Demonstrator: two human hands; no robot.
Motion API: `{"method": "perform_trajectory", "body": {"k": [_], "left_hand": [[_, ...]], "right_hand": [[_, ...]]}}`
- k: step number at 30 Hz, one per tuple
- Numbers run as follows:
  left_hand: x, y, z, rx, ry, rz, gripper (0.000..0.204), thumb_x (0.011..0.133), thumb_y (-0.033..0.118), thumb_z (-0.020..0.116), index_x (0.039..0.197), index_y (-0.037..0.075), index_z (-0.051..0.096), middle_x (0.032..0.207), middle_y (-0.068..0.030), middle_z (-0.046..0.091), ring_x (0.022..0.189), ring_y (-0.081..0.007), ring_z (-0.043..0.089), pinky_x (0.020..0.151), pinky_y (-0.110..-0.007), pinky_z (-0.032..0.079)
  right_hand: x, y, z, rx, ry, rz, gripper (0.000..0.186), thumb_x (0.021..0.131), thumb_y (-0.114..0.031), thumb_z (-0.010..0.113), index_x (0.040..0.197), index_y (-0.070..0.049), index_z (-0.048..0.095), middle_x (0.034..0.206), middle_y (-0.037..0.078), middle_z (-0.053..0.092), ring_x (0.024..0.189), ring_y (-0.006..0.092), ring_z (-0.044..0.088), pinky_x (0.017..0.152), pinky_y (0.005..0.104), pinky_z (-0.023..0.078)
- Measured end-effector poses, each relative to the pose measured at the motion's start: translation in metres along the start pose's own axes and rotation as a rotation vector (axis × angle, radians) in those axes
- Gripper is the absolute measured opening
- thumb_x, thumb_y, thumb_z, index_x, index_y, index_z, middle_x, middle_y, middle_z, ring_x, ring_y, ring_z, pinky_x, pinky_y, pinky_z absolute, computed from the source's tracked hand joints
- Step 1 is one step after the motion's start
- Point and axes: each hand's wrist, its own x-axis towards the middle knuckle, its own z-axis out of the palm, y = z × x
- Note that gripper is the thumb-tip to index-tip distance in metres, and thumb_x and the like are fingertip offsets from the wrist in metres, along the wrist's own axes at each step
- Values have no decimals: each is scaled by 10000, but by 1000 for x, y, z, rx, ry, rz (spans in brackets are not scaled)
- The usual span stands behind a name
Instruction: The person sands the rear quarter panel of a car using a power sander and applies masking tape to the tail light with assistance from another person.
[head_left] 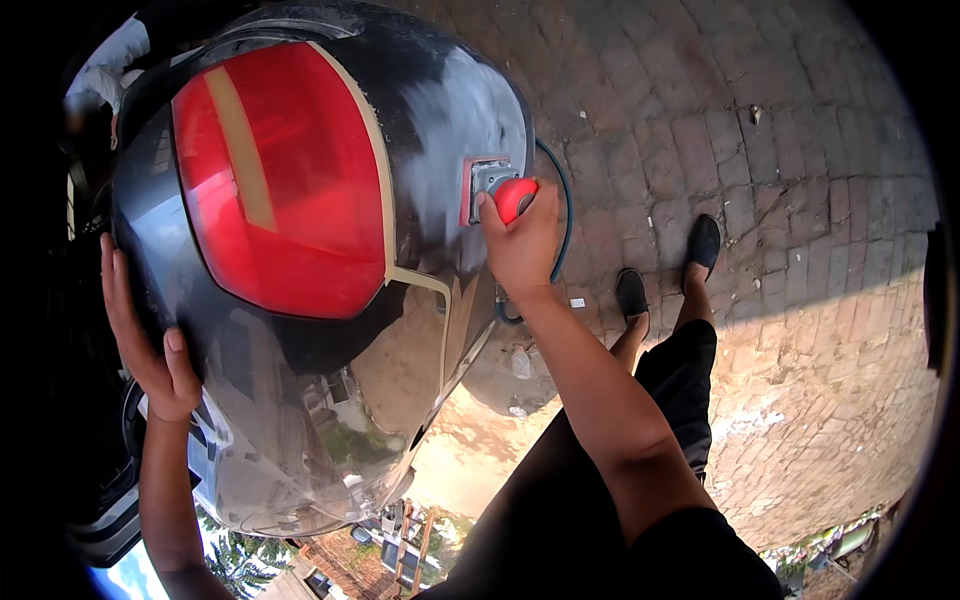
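Observation:
My right hand is wrapped round the red knob of a square, grey-based sander. The sander's pad lies against a whitish, dusty patch of the dark car body. To the left of it sits a large red tail light, with a strip of masking tape across its lens. More masking tape runs along the light's right edge and down the panel. My left hand rests with fingers stretched out against the car's left side, holding nothing.
A dark hose curves down from behind the car body near the sander. Brick paving covers the ground, where my feet in dark shoes stand. Pale clothing of another person shows at the upper left.

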Motion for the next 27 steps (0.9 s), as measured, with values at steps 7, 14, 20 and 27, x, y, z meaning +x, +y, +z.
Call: {"method": "perform_trajectory", "body": {"k": [7, 14, 20, 27], "left_hand": [[5, 3, -2, -20, 13, 14, 797, 1074, 516, 438, 1655, -27, 381, 1715, -289, 360, 1600, -466, 339, 1303, -572, 233], [3, 3, 0, -37, 22, 14, 796, 1071, 514, 447, 1658, -20, 382, 1713, -286, 364, 1593, -469, 350, 1294, -572, 254], [1, 2, -1, -13, 11, 5, 795, 1068, 514, 448, 1656, -17, 386, 1712, -291, 363, 1589, -468, 357, 1293, -570, 257], [1, 2, -1, -13, 7, 10, 801, 1067, 523, 448, 1659, -13, 384, 1716, -285, 359, 1593, -464, 350, 1295, -565, 254]], "right_hand": [[17, 1, 5, 1, 70, -7, 630, 900, -263, 858, 1324, 32, 498, 1228, 298, 599, 1140, 517, 621, 953, 553, 519], [15, -2, 4, -19, 81, 72, 656, 896, -289, 859, 1338, 34, 498, 1233, 301, 597, 1153, 515, 608, 969, 554, 511], [2, 3, 5, -37, 53, -26, 662, 893, -303, 862, 1331, 45, 509, 1233, 289, 594, 1156, 503, 604, 970, 541, 508], [10, -3, 3, -25, 40, -11, 656, 891, -298, 861, 1325, 49, 513, 1230, 282, 594, 1160, 503, 600, 968, 540, 506]]}}
